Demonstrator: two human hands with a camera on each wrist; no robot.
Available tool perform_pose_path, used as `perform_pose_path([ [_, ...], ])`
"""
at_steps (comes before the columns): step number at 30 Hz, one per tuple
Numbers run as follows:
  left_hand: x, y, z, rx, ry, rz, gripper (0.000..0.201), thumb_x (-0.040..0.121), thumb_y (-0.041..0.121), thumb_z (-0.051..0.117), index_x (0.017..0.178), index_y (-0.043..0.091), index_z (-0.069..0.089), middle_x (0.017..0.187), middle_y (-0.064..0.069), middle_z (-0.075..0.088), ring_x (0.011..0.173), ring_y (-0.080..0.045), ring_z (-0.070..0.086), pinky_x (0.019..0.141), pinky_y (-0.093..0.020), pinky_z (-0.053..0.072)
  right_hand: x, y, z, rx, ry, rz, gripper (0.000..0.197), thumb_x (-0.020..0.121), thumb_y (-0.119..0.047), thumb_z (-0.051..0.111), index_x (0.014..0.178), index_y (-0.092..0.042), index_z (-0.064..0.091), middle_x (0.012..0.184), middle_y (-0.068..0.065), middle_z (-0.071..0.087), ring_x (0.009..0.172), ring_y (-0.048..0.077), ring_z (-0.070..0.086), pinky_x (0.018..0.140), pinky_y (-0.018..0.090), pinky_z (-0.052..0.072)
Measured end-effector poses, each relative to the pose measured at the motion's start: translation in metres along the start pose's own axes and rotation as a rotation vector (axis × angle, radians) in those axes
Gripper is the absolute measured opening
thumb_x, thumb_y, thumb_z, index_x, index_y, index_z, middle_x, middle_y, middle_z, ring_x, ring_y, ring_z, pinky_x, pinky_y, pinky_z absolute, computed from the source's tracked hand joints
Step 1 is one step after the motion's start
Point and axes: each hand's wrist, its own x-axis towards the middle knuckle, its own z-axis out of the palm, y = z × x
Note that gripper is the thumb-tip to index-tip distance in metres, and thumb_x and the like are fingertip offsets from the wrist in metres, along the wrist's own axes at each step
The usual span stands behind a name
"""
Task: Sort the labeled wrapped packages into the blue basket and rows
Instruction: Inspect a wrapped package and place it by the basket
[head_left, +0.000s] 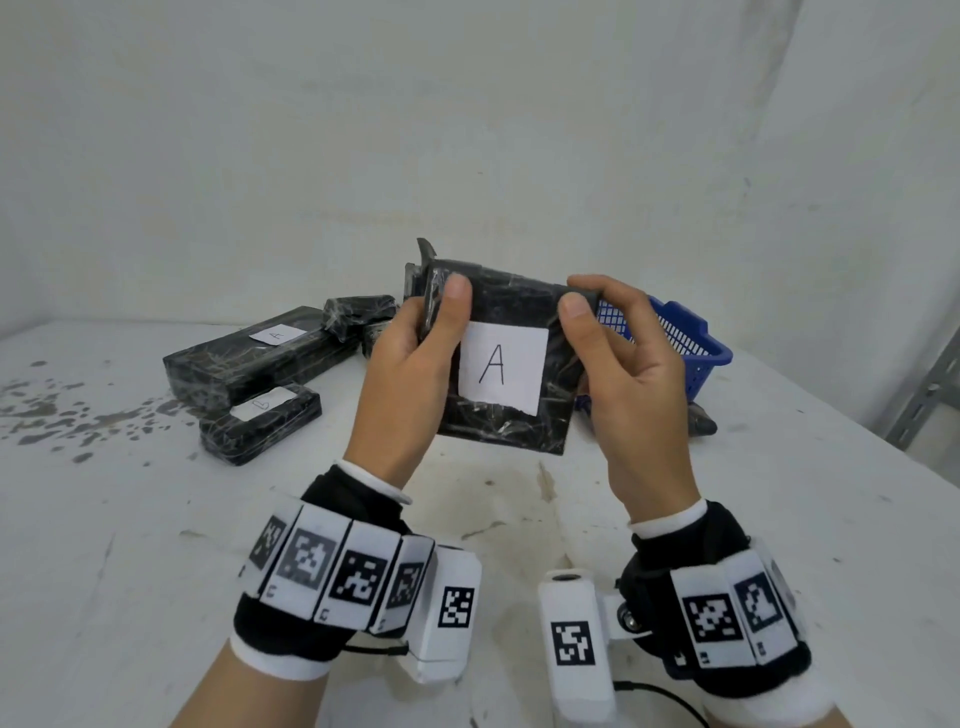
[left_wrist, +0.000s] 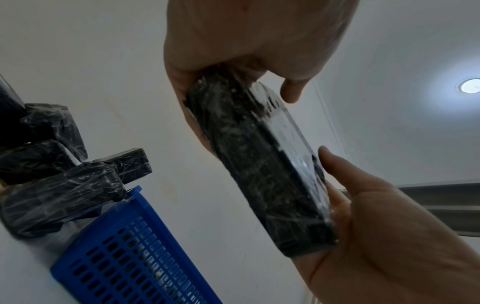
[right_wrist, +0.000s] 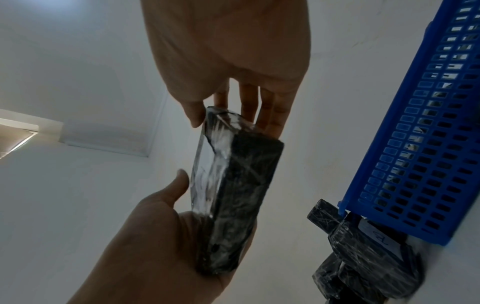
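Observation:
I hold a flat black wrapped package (head_left: 511, 306) upright above the table, its white label marked "A" (head_left: 503, 365) facing me. My left hand (head_left: 441, 317) grips its left edge with the thumb on the front. My right hand (head_left: 587, 312) pinches its upper right corner. The wrist views show the same package edge-on (left_wrist: 249, 164) (right_wrist: 233, 195) between both hands. Behind my right hand, the blue mesh basket (head_left: 691, 353) (left_wrist: 135, 246) (right_wrist: 428, 144) sits tilted on the table.
On the table's (head_left: 156, 571) far left lie a long black package labelled "A" (head_left: 254, 358), a smaller labelled one (head_left: 260, 423) and crumpled wrapped ones (head_left: 358, 312). Another dark package (head_left: 701, 421) (right_wrist: 369, 246) lies by the basket's front. A metal shelf post (head_left: 924, 400) stands at right.

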Motion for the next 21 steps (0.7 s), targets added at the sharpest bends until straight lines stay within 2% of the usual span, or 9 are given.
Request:
perform_pose_path([
  [3,-0.001,0.000,0.000,-0.007,0.002,0.030,0.031,0.095,0.040,0.056,0.106,0.014,0.067,0.101,0.001,0.074,0.096,-0.015,0.070,0.089,-0.034,0.054,0.000,0.000,0.000,0.006,-0.011,0.000,0.023,0.080,-0.035,0.072,0.097,-0.023,0.062,0.091,0.021,0.072,0.079,0.025,0.068,0.077,0.050,0.057],
  [6,-0.001,0.000,-0.002,0.002,-0.019,0.069,0.030,0.091,0.039,0.060,0.100,0.012,0.070,0.093,-0.001,0.075,0.087,-0.016,0.071,0.077,-0.027,0.055,0.001,0.000,-0.002,0.001,-0.048,-0.004,0.026,0.075,-0.029,0.077,0.092,-0.021,0.058,0.090,0.015,0.073,0.080,0.023,0.070,0.074,0.043,0.059],
  [9,0.000,-0.001,-0.004,0.047,-0.004,0.096,0.047,0.084,0.052,0.061,0.115,0.017,0.065,0.099,0.001,0.073,0.089,-0.008,0.069,0.076,-0.019,0.054,0.003,0.000,-0.004,0.040,0.015,-0.025,0.026,0.076,-0.027,0.075,0.091,-0.019,0.056,0.083,0.007,0.069,0.074,0.015,0.067,0.067,0.029,0.057],
  [12,0.003,-0.003,-0.006,0.030,-0.039,-0.011,0.052,0.078,0.044,0.069,0.120,0.017,0.053,0.100,0.001,0.069,0.076,-0.005,0.070,0.067,-0.023,0.057,0.006,0.002,-0.006,0.080,0.118,-0.004,0.022,0.083,-0.023,0.073,0.089,-0.019,0.052,0.079,-0.007,0.062,0.067,0.005,0.061,0.064,0.023,0.052],
  [15,0.003,-0.004,-0.006,0.028,-0.022,-0.038,0.042,0.081,0.035,0.072,0.113,0.016,0.051,0.102,-0.002,0.068,0.074,-0.006,0.070,0.063,-0.028,0.059,0.008,0.004,-0.009,0.040,0.120,0.051,0.019,0.089,-0.021,0.073,0.094,-0.017,0.055,0.076,-0.011,0.060,0.069,0.004,0.060,0.066,0.027,0.052],
  [16,0.004,-0.004,-0.006,0.019,0.007,-0.010,0.039,0.081,0.034,0.071,0.111,0.018,0.052,0.100,-0.001,0.068,0.073,-0.004,0.069,0.062,-0.026,0.058,0.008,0.004,-0.009,0.021,0.096,0.073,0.022,0.089,-0.026,0.074,0.100,-0.017,0.057,0.077,-0.008,0.063,0.072,0.007,0.061,0.070,0.030,0.053],
  [18,0.005,-0.002,-0.008,-0.022,0.062,0.043,0.035,0.082,0.035,0.069,0.112,0.022,0.055,0.093,0.004,0.070,0.073,-0.004,0.068,0.064,-0.024,0.056,0.008,0.004,-0.008,-0.033,0.034,0.105,0.040,0.085,-0.039,0.076,0.117,-0.022,0.061,0.084,0.007,0.071,0.081,0.018,0.067,0.085,0.039,0.056],
  [19,0.006,-0.002,-0.009,-0.044,0.085,0.057,0.038,0.082,0.037,0.068,0.116,0.024,0.055,0.092,0.005,0.071,0.076,-0.005,0.069,0.068,-0.025,0.057,0.008,0.004,-0.007,-0.067,0.000,0.105,0.044,0.084,-0.043,0.076,0.123,-0.027,0.062,0.090,0.014,0.072,0.088,0.026,0.069,0.093,0.044,0.055],
  [21,0.007,-0.001,-0.010,-0.060,0.127,0.055,0.058,0.075,0.048,0.068,0.125,0.023,0.053,0.101,0.005,0.072,0.089,-0.007,0.069,0.083,-0.028,0.057,0.007,0.005,-0.007,-0.150,-0.049,0.076,0.034,0.085,-0.046,0.073,0.116,-0.034,0.067,0.093,0.013,0.074,0.097,0.032,0.069,0.097,0.054,0.052],
])
